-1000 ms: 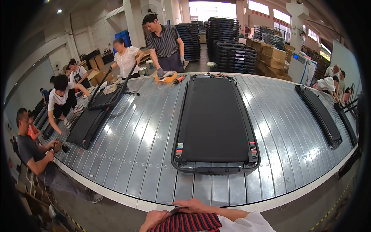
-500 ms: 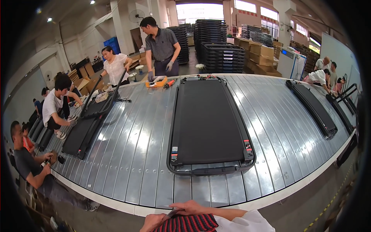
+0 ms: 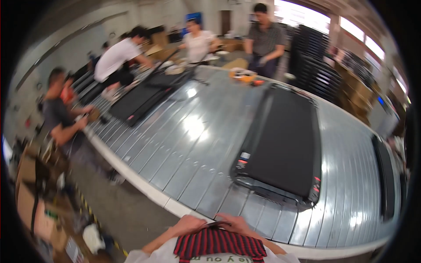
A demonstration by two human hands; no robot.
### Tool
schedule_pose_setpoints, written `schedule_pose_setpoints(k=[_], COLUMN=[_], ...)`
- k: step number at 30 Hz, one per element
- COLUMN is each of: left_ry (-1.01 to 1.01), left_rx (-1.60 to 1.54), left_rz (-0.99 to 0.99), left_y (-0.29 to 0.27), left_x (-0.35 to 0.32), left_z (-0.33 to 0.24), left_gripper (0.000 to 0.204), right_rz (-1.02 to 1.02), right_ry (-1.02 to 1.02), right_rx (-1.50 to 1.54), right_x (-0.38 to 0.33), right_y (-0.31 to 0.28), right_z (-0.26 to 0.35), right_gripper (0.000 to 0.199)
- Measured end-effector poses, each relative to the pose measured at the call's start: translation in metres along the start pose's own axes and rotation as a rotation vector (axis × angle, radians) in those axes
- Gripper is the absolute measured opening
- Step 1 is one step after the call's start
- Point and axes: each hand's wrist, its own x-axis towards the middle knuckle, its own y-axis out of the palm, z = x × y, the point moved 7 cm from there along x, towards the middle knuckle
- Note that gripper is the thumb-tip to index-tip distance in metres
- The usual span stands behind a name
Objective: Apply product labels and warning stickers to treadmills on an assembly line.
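Note:
Close to my body at the lower edge, my left hand and my right hand are drawn in from either side. A dark strip runs between their fingers, along the far edge of a red-and-black striped cloth worn over my white shirt. Both hands look closed on this strip; blur hides exactly what it is. Beyond them, on the metal slatted conveyor, lies a treadmill deck with a black belt and dark side rails. Neither hand touches it.
An orange tray sits at the conveyor's far edge beside a person in a striped shirt. Another deck has people around it at left. A third deck lies at right. Cardboard boxes stand at lower left.
My view has swung left, so the conveyor and deck appear farther right and tilted. My hands have moved apart slightly and now sit on both sides of the dark strip.

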Motion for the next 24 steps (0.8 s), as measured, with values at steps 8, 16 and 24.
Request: schedule_pose_setpoints(k=[8,16,24], left_ry=[-0.037,-0.114,-0.11], left_rx=[-0.047,-0.031,-0.042], left_rz=[-0.071,-0.011,-0.014], left_y=[-0.007,-0.007,-0.015], left_x=[-0.012,-0.016,-0.02], left_z=[0.018,0.026,0.032], left_gripper=[0.026,0.018,0.018], right_rz=[-0.089,-0.058,-0.07], right_ry=[0.017,0.041,-0.006], right_rx=[0.098,0.253,0.166], right_x=[0.02,0.028,0.039], right_y=[0.004,0.011,0.008], right_z=[0.0,0.001,0.022], right_gripper=[0.043,0.041,0.042])
